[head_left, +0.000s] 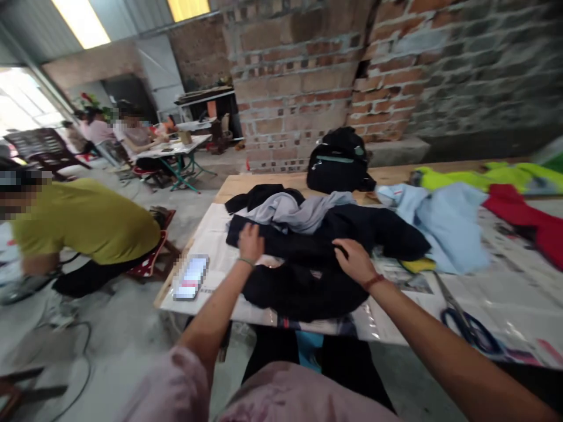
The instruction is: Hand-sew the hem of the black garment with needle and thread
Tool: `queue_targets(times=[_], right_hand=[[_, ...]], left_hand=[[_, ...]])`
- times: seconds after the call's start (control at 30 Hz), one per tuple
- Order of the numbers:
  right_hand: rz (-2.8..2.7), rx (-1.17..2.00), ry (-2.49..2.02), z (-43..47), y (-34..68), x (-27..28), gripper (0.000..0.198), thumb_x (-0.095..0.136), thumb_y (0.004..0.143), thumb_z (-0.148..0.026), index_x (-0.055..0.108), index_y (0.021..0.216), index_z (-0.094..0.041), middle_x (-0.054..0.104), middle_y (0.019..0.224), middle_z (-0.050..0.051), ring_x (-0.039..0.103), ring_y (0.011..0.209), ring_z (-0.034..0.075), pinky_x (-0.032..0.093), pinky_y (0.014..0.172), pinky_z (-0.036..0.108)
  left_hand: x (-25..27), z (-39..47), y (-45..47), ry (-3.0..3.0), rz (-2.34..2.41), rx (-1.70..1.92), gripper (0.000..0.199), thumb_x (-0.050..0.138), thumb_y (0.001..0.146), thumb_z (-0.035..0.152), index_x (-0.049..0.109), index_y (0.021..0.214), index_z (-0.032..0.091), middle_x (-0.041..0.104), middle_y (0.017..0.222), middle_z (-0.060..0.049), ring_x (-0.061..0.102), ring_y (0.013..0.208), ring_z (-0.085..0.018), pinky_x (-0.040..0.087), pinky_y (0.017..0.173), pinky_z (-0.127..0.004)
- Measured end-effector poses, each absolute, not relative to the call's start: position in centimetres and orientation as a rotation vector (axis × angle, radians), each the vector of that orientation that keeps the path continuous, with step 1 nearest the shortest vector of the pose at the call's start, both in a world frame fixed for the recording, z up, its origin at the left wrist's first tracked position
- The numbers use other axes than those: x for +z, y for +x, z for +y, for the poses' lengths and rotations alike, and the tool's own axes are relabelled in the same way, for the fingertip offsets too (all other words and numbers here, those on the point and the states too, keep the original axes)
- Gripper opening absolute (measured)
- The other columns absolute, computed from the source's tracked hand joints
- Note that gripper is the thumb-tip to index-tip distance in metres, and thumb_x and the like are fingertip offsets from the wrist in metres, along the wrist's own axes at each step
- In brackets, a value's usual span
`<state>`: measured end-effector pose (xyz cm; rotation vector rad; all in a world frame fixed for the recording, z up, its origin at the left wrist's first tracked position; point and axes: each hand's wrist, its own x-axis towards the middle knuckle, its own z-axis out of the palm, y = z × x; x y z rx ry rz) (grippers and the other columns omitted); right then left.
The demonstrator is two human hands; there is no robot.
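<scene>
Left hand (251, 241): laid on the dark clothing (303, 292); whether I pinch it, I cannot tell.
Right hand (355, 264): thumb and fingers at its folds, my hold equally unclear.
Table (211, 234): clothing lies along the near edge; a hard pull could drag it off.
Scissors (458, 312): near my right forearm; a wide sweep could knock them.

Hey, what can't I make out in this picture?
In the head view:
Lit rectangular phone: screen contents, hidden by pixelation.
Red cloth: far end, cut off by the right edge.
Small yellow cloth: full extent, covered by dark navy cloth.
Bare right hand: palm, hidden by its own back.
</scene>
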<state>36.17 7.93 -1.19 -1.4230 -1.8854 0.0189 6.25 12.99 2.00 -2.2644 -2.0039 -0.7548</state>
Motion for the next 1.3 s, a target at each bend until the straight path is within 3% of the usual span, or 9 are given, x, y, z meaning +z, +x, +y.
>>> queue_targets(times=[0.07, 0.17, 0.27, 0.37, 0.57, 0.67, 0.77, 1.03, 1.3], right_hand=[[-2.142, 0.084, -1.312, 5.5, 34.9, -2.3, 0.023, 0.043, 0.078, -0.026, 0.059, 0.094, -0.018, 0.063, 0.095, 0.007, 0.055, 0.092, 0.019, 0.038, 0.084, 0.033], [-2.411, 0.163, -1.319, 3.3, 34.5, -3.5, 0.032, 0.045, 0.078, -0.033, 0.055, 0.106, -0.02, 0.06, 0.105, 0.007, 0.053, 0.099, 0.02, 0.035, 0.086, 0.035], [-2.478, 0.179, -1.599, 2.8, 35.7, -3.9, 0.041, 0.039, 0.081, -0.043, 0.052, 0.114, -0.022, 0.06, 0.108, 0.008, 0.052, 0.1, 0.023, 0.032, 0.086, 0.041], [-2.479, 0.2, -1.839, 2.8, 37.9, -3.9, 0.041, 0.032, 0.083, -0.046, 0.058, 0.106, -0.024, 0.063, 0.102, 0.007, 0.053, 0.096, 0.025, 0.031, 0.084, 0.044], [-2.328, 0.001, -1.999, 2.5, 40.8, -3.8, 0.029, 0.046, 0.075, -0.031, 0.061, 0.099, -0.025, 0.065, 0.096, 0.005, 0.053, 0.094, 0.025, 0.031, 0.083, 0.044], [-2.023, -0.035, -1.992, 3.1, 41.4, -3.9, 0.029, 0.042, 0.074, -0.022, 0.064, 0.093, -0.021, 0.065, 0.092, 0.006, 0.056, 0.088, 0.021, 0.037, 0.08, 0.036], [-1.729, 0.02, -1.926, 4.0, 42.3, -3.5, 0.029, 0.041, 0.075, -0.023, 0.065, 0.09, -0.019, 0.064, 0.09, 0.005, 0.057, 0.08, 0.018, 0.041, 0.074, 0.029], [-1.613, 0.214, -2.042, 5.0, 45.3, -3.8, 0.023, 0.046, 0.07, -0.014, 0.065, 0.083, -0.018, 0.062, 0.087, 0.005, 0.056, 0.085, 0.016, 0.041, 0.081, 0.027], [-1.429, 0.033, -1.765, 1.2, 43.6, -6.4, 0.035, 0.04, 0.07, -0.007, 0.057, 0.099, -0.016, 0.054, 0.101, 0.009, 0.047, 0.1, 0.018, 0.036, 0.09, 0.032]], left_hand=[[-0.5, 9.1, 9.2, -2.553, -1.722, -0.81, 0.039, 0.047, 0.078, 0.033, 0.048, 0.115, 0.018, 0.039, 0.126, -0.013, 0.035, 0.116, -0.025, 0.032, 0.095, -0.042], [-3.3, 4.2, 12.7, -2.836, -1.472, -0.606, 0.059, 0.056, 0.069, 0.045, 0.04, 0.123, 0.025, 0.03, 0.135, -0.01, 0.03, 0.119, -0.03, 0.029, 0.093, -0.05], [-4.2, 2.1, 14.2, -2.929, -1.46, -0.376, 0.049, 0.056, 0.07, 0.028, 0.045, 0.119, 0.026, 0.048, 0.12, -0.009, 0.042, 0.108, -0.027, 0.028, 0.09, -0.052], [-3.5, 2.6, 14.1, -2.882, -1.69, -0.353, 0.032, 0.045, 0.075, 0.013, 0.057, 0.103, 0.022, 0.062, 0.091, -0.007, 0.054, 0.09, -0.021, 0.033, 0.087, -0.047], [1.4, 5.0, 13.6, -2.609, -1.937, -1.31, 0.036, 0.038, 0.075, 0.005, 0.055, 0.103, 0.019, 0.063, 0.096, -0.002, 0.057, 0.084, -0.012, 0.042, 0.081, -0.027], [4.0, 5.6, 13.1, -2.574, -1.803, -1.545, 0.032, 0.041, 0.076, 0.008, 0.057, 0.1, 0.02, 0.063, 0.098, 0.0, 0.057, 0.086, -0.01, 0.044, 0.079, -0.022], [5.5, 6.4, 11.5, -2.6, -1.694, -1.286, 0.025, 0.046, 0.076, 0.012, 0.061, 0.094, 0.021, 0.064, 0.097, -0.001, 0.056, 0.09, -0.012, 0.042, 0.082, -0.023], [5.3, 11.4, 3.5, -2.415, -1.658, -0.196, 0.032, 0.036, 0.085, 0.039, 0.062, 0.092, 0.022, 0.062, 0.088, -0.006, 0.058, 0.077, -0.018, 0.037, 0.06, -0.024], [3.1, 9.6, 4.8, -2.158, -1.509, -0.783, 0.033, 0.04, 0.081, 0.027, 0.054, 0.109, 0.016, 0.052, 0.113, -0.011, 0.049, 0.101, -0.024, 0.039, 0.08, -0.036]])
